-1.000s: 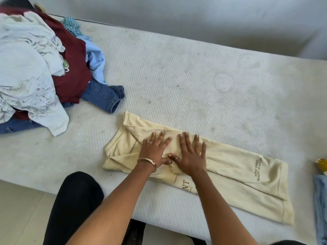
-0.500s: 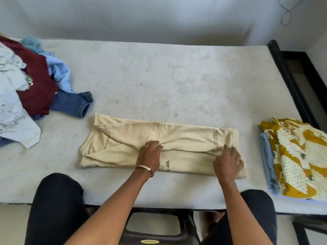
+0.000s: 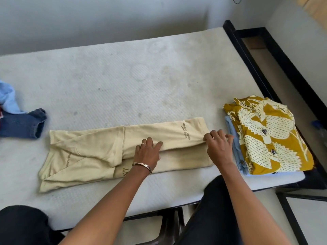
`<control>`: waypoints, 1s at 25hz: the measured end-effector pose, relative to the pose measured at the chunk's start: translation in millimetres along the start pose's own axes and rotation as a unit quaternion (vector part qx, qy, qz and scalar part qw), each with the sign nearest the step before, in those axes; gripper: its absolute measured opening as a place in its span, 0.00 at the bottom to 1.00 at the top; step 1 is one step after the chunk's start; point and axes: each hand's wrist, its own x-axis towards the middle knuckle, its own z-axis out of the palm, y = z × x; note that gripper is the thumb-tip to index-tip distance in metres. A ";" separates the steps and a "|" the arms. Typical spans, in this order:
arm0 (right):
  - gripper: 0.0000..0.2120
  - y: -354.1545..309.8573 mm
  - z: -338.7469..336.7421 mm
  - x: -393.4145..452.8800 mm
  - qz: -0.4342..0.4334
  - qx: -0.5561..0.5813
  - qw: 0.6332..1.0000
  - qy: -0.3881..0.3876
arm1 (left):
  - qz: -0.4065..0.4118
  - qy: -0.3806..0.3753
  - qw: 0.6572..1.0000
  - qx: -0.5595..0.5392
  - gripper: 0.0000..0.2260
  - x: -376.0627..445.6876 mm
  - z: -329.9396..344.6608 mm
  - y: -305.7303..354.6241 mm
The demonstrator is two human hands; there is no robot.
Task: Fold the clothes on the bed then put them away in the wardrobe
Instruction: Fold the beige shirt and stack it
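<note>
A person seated at the edge of a bed (image 3: 109, 82) works on a cream garment (image 3: 92, 152), which lies lengthwise along the near side of the bare white mattress, already folded into a long narrow band. The left hand (image 3: 147, 152) rests flat on the middle of the cloth, fingers straight and slightly spread, a ring on one finger and thin metal bangles (image 3: 143, 166) at the wrist. The right hand (image 3: 218, 147) pinches the folded edge near the garment's right end, fingers curled around the fabric just below a small block of dark printed lettering; the words are too small to read with confidence. Larger letters near the left wrist are partly covered by the arm, showing only "NT".

To the right, just beside the cream garment, a folded stack sits at the mattress corner: a mustard-and-cream patterned shirt (image 3: 269, 135) with dark buttons lies on top of a pale blue garment (image 3: 237, 149), of which only the left edge shows. At the far left, a cuffed denim leg (image 3: 24, 124) and a light blue piece of clothing (image 3: 8, 98) are cut off by the frame edge, so the rest of that pile cannot be made out. A black bed frame (image 3: 254, 68) runs along the right side of the mattress. The person's dark trousers (image 3: 208, 216) fill the bottom corners. No wardrobe is in view.
</note>
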 end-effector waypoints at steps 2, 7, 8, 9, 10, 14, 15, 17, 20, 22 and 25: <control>0.15 4.3 8.6 -3.9 0.024 0.056 0.996 -0.060 | 0.021 0.014 1.000 0.012 0.26 -1.4 4.2 4.1; 0.15 -4.5 -3.3 9.8 0.326 0.394 0.859 0.005 | 0.081 0.000 0.997 -0.010 0.39 -11.7 3.9 24.5; 0.22 -10.5 -2.3 12.4 0.334 0.382 0.860 -0.061 | 0.079 -0.018 0.997 -0.007 0.40 -12.7 3.7 31.1; 0.29 -16.2 0.7 11.9 0.329 0.347 0.868 -0.137 | 0.067 -0.030 0.997 0.000 0.42 -12.9 2.7 37.2; 0.32 -21.5 2.7 11.9 0.321 0.310 0.875 -0.187 | 0.054 -0.042 0.998 0.000 0.44 -11.5 2.4 42.7; 0.22 -18.0 5.4 19.5 0.343 0.408 0.821 -0.203 | 0.045 -0.132 0.990 0.016 0.46 -4.9 -0.7 50.7; 0.19 -15.6 6.1 20.9 0.330 0.453 0.806 -0.191 | 0.047 -0.146 0.988 0.014 0.45 -2.4 -3.0 49.3; 0.17 -16.4 -1.7 22.8 0.297 0.495 0.794 -0.189 | 0.054 -0.166 0.984 -0.019 0.42 3.0 -3.4 43.6; 0.19 -24.2 -15.5 25.5 0.283 0.462 0.816 -0.201 | 0.010 -0.156 0.965 -0.211 0.28 4.3 -13.1 30.5; 0.20 -44.5 -35.1 29.1 0.257 0.426 0.851 -0.167 | -0.103 -0.074 0.885 -0.449 0.10 1.6 -39.5 28.0; 0.20 -98.6 -75.8 26.4 0.127 0.419 0.886 -0.153 | -0.219 -0.095 0.662 -0.711 0.20 0.5 -89.7 21.0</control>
